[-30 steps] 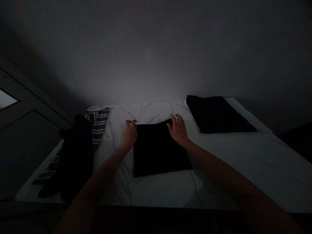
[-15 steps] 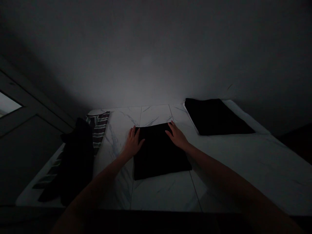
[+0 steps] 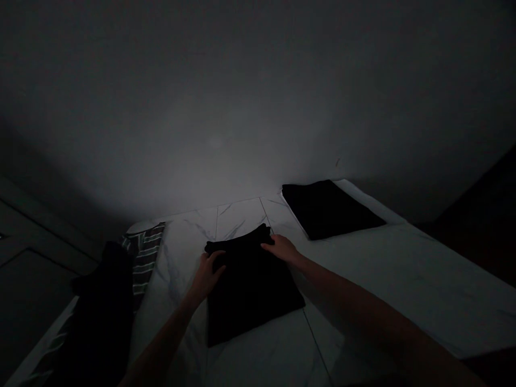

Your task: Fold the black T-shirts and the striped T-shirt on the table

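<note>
A folded black garment [image 3: 250,295] lies in front of me on the white marbled surface; the dark light hides its exact kind. My left hand [image 3: 208,273] grips its far left corner, thumb on top and fingers at the edge. At the far right corner, my right hand [image 3: 281,248] pinches the cloth in the same way. Between the hands the far edge sags, and both corners are bunched and slightly raised. The near edge rests flat on the surface.
At the back right lies a folded black cloth stack [image 3: 328,209] with a white layer showing along its edges. On the left, a dark garment [image 3: 102,317] covers part of a striped cloth [image 3: 148,260]. A grey wall [image 3: 217,123] stands behind the marbled surface [image 3: 363,285].
My hands have gone from lying spread on the black garment to gripping its far corners, which are now lifted a little. The view has tilted up and turned right.
</note>
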Tool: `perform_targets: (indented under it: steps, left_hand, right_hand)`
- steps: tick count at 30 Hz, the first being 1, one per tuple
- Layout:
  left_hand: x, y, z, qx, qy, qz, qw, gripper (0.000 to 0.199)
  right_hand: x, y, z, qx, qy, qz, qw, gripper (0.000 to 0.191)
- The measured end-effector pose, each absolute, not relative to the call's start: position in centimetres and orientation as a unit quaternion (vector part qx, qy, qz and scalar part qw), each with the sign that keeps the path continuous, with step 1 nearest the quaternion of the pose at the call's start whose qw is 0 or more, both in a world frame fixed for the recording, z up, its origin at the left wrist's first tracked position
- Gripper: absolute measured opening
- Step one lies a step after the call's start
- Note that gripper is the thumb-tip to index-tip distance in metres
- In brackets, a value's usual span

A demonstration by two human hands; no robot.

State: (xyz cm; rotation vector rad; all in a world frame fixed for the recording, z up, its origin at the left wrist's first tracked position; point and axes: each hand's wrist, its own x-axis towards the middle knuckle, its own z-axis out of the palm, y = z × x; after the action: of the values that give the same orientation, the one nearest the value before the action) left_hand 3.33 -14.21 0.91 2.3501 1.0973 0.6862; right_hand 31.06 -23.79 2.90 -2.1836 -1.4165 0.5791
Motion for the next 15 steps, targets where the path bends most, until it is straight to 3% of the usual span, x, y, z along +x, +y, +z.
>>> perform_targets:
  steps: [6, 9, 15]
  left_hand:
    - [5.1, -15.5, 1.6, 0.849, 0.360, 0.289, 0.258, 0.056]
    - [8.3, -18.9, 4.3, 0.857, 0.313, 0.299, 0.279, 0.064]
    - [18.6, -22.9, 11.4, 0.849, 0.202, 0.308, 0.379, 0.075]
  right_hand:
    - [32.4, -27.1, 0.9, -0.726, -0.523, 0.180, 0.408, 0.037]
    - [36.2, -30.2, 1.2, -0.725, -0.496, 0.173, 0.445, 0.046]
    - [50.2, -35.7, 7.4, -0.732, -0.423, 0.094, 0.526, 0.055]
